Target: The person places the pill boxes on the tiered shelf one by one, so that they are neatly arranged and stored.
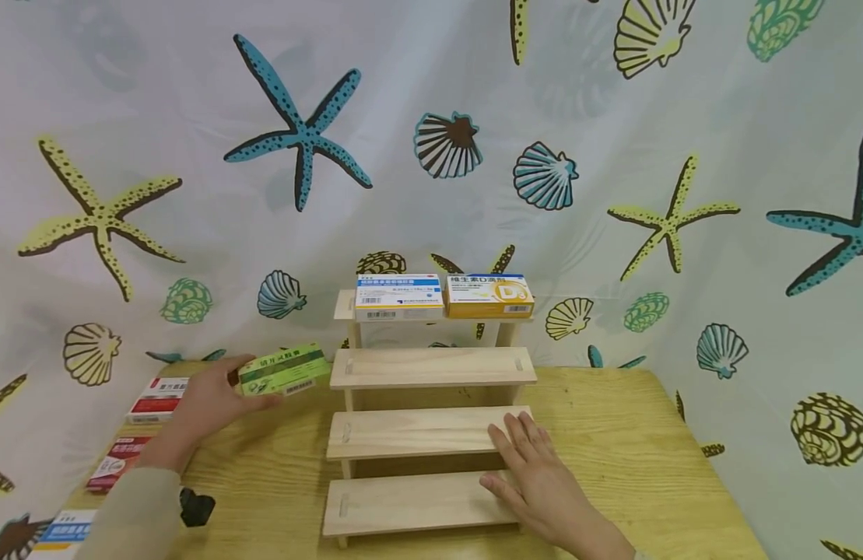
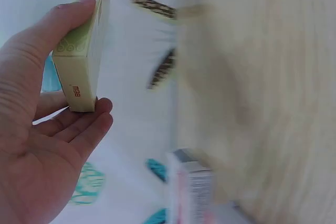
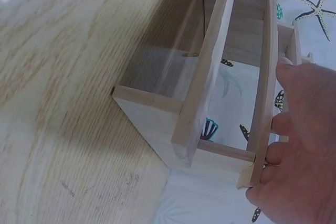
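My left hand (image 1: 210,397) pinches a green medicine box (image 1: 284,369) between thumb and fingers, held up left of the stepped wooden rack. In the left wrist view, the thumb lies on one side of the box (image 2: 79,61) and the fingertips are at its other side. My right hand (image 1: 539,482) rests with extended fingers on the right end of the rack's lower steps (image 1: 417,502). On the top step stand a blue-and-white medicine box (image 1: 399,295) and a yellow-and-white vitamin D box (image 1: 489,294). The two middle steps and the lowest one carry no boxes.
Along the table's left side lie a red-and-white box (image 1: 158,398), a dark red box (image 1: 116,460) and a blue-and-white box (image 1: 63,533). A small black object (image 1: 196,507) shows beside my left sleeve. A shell-and-starfish curtain (image 1: 431,225) hangs behind the wooden table (image 1: 613,435).
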Tool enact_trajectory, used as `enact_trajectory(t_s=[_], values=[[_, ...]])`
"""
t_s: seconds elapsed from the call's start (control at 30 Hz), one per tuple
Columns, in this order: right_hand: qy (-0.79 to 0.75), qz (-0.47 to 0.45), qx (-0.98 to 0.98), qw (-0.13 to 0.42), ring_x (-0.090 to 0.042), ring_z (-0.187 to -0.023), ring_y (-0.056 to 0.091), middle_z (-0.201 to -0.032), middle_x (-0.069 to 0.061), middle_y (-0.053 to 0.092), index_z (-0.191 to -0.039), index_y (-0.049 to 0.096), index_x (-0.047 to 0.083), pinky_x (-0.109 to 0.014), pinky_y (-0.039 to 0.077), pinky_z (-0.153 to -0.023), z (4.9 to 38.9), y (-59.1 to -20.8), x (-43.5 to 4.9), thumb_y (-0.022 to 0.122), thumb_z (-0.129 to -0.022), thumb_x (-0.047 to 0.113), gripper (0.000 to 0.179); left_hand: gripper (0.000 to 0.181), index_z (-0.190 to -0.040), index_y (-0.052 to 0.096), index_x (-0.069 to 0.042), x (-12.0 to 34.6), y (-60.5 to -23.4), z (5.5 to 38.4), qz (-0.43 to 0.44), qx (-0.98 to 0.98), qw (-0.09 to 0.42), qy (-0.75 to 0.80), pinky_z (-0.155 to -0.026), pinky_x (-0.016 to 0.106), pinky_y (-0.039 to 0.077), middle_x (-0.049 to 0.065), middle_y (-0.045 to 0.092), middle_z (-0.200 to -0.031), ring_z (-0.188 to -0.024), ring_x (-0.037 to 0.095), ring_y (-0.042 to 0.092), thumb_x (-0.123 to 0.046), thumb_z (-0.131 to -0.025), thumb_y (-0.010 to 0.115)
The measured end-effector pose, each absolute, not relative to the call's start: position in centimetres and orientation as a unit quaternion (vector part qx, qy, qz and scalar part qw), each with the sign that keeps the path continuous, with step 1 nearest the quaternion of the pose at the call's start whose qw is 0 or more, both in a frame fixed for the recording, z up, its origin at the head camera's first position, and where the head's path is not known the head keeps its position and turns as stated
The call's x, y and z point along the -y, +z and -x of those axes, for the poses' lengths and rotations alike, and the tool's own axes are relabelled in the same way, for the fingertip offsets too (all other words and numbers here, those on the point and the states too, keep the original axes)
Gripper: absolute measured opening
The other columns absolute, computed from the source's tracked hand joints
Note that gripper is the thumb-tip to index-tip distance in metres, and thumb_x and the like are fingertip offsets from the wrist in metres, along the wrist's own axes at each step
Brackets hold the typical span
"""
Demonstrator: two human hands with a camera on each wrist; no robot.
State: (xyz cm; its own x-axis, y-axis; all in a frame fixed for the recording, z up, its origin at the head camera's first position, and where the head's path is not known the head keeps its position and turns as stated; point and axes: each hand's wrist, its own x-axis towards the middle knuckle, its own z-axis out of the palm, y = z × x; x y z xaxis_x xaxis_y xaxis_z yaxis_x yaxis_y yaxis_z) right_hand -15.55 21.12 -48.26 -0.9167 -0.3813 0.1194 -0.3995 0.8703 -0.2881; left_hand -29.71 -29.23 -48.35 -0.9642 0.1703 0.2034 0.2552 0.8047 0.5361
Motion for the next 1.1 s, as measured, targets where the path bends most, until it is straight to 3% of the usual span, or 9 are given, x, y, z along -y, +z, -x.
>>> enact_trajectory(t_s=[0.13, 0.23, 0.33, 0.57, 0.83, 1.1], values=[[0.157, -0.204, 0.966, 0.033, -0.046, -0.161, 0.021, -0.17, -0.026, 0.029, -0.161, 0.039, 0.003, -0.063, 0.022, -0.128, 15.5, -48.1, -21.0, 0.05, -0.109, 0.051, 0.072, 0.1, -0.154, 0.047, 0.002, 29.1, -45.7, 28.3, 0.107, 0.948, 0.07, -0.292, -0.082, 0.048, 0.057, 0.027, 0.058, -0.136, -0.112, 0.04, 0.059, -0.058, -0.083, 0.085], [0.157, -0.205, 0.966, 0.036, -0.046, -0.16, 0.022, -0.17, -0.026, 0.03, -0.161, 0.04, 0.003, -0.064, 0.022, -0.128, 15.5, -48.0, -20.9, 0.05, -0.109, 0.052, 0.072, 0.105, -0.156, 0.045, 0.002, 28.8, -43.7, 27.1, 0.095, 0.949, 0.074, -0.293, -0.092, 0.06, 0.055, 0.031, 0.051, -0.148, -0.123, 0.046, 0.058, -0.06, -0.082, 0.085], [0.156, -0.205, 0.966, 0.037, -0.046, -0.16, 0.023, -0.17, -0.026, 0.03, -0.161, 0.041, 0.003, -0.064, 0.023, -0.127, 15.4, -47.8, -20.9, 0.05, -0.109, 0.052, 0.072, 0.105, -0.155, 0.047, 0.003, 28.5, -42.3, 26.1, 0.091, 0.947, 0.083, -0.295, -0.092, 0.057, 0.056, 0.03, 0.053, -0.147, -0.123, 0.046, 0.059, -0.059, -0.08, 0.087], [0.151, -0.206, 0.966, 0.039, -0.046, -0.16, 0.024, -0.169, -0.027, 0.032, -0.16, 0.042, 0.002, -0.063, 0.024, -0.127, 15.4, -47.7, -20.8, 0.051, -0.109, 0.051, 0.072, 0.096, -0.152, 0.053, -0.002, 27.7, -40.2, 24.5, 0.111, 0.939, 0.088, -0.314, -0.085, 0.037, 0.056, 0.025, 0.057, -0.142, -0.121, 0.045, 0.063, -0.054, -0.08, 0.09], [0.153, -0.201, 0.967, 0.028, -0.046, -0.16, 0.022, -0.17, -0.026, 0.03, -0.161, 0.041, 0.002, -0.063, 0.023, -0.128, 15.3, -47.8, -20.8, 0.049, -0.109, 0.053, 0.073, 0.09, -0.149, 0.057, -0.005, 25.0, -38.9, 23.2, 0.165, 0.935, 0.105, -0.296, -0.09, 0.056, 0.059, 0.02, 0.06, -0.143, -0.118, 0.043, 0.068, -0.054, -0.08, 0.089], [0.154, -0.2, 0.967, 0.028, -0.045, -0.161, 0.021, -0.17, -0.025, 0.029, -0.161, 0.041, 0.003, -0.063, 0.022, -0.128, 15.3, -47.8, -20.7, 0.048, -0.11, 0.051, 0.071, 0.091, -0.144, 0.061, -0.004, 22.1, -39.1, 23.7, 0.212, 0.928, 0.117, -0.282, -0.088, 0.05, 0.055, 0.017, 0.065, -0.135, -0.113, 0.034, 0.067, -0.054, -0.076, 0.092]])
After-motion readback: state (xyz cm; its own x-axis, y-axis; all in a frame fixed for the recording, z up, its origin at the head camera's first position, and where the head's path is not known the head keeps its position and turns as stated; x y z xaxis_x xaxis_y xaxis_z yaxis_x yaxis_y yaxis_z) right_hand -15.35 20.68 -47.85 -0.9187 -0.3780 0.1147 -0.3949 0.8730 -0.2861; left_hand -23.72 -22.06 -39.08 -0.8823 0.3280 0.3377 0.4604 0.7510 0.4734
